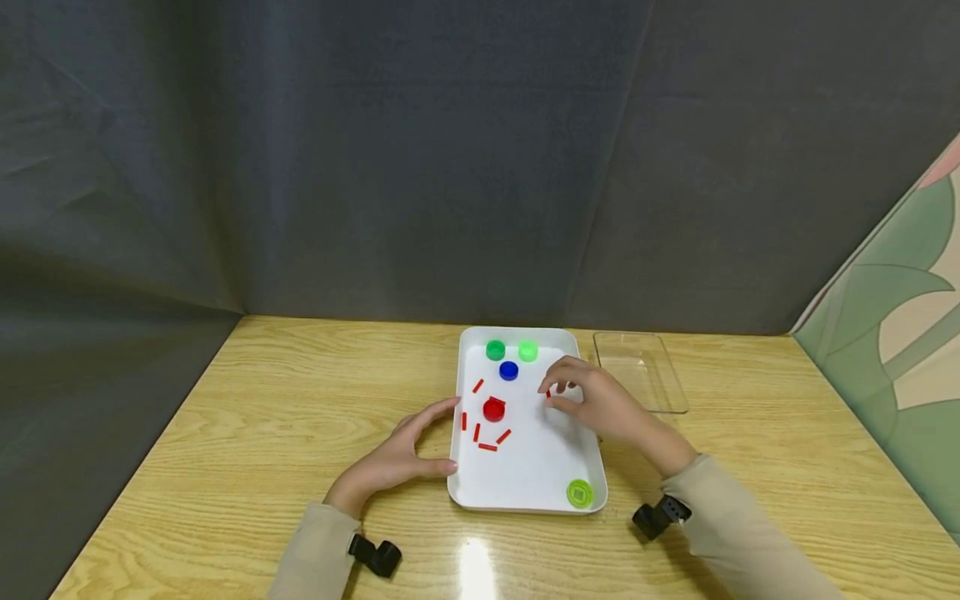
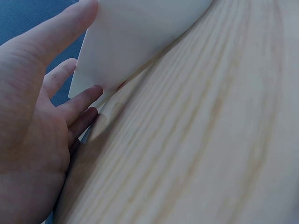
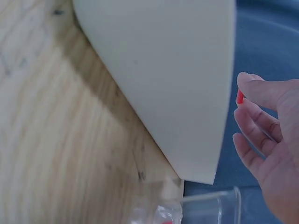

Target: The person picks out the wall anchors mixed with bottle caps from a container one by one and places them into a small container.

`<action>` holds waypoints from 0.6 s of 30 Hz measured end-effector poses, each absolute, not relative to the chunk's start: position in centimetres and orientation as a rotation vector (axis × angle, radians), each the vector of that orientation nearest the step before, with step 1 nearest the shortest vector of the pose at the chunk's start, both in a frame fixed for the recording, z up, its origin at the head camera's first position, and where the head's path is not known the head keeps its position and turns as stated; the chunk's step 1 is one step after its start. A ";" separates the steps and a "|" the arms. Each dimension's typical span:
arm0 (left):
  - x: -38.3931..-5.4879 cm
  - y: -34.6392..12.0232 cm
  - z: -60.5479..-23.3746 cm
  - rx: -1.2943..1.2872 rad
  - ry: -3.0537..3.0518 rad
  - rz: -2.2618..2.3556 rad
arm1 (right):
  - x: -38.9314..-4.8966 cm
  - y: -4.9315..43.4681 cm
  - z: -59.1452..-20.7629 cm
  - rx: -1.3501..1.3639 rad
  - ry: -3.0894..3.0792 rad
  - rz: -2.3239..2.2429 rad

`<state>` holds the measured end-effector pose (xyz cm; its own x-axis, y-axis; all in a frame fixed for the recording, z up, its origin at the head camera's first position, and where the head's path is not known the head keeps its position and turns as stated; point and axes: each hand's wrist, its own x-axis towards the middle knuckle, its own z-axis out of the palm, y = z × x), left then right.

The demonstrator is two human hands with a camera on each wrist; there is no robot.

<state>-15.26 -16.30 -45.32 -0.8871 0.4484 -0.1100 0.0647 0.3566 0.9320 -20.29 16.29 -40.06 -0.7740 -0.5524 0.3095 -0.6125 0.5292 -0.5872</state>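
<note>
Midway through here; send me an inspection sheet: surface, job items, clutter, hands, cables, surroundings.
Surface: wood-grain table, with a glare spot near its front edge.
Job items: white tray holding red sticks beside a red disc; dark green, light green and blue discs towards the far end; yellow-green disc in the near right corner.
Clutter: clear container right of the tray; contents unclear.
Hands: left hand touches the tray's left side; right hand pinches a red stick above the tray.
Cables: nothing seen.
Surroundings: dark cloth behind; leaf-patterned panel at right.
</note>
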 end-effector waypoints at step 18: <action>-15.3 -16.4 -45.4 0.456 2.267 1.546 | -20.6 20.4 -38.7 0.818 -2.647 1.038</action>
<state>-15.33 -16.35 -45.39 -0.8838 0.4546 -0.1108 0.0629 0.3500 0.9347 -20.65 20.38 -38.70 -0.8316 -0.4268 0.3553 -0.5545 0.6040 -0.5724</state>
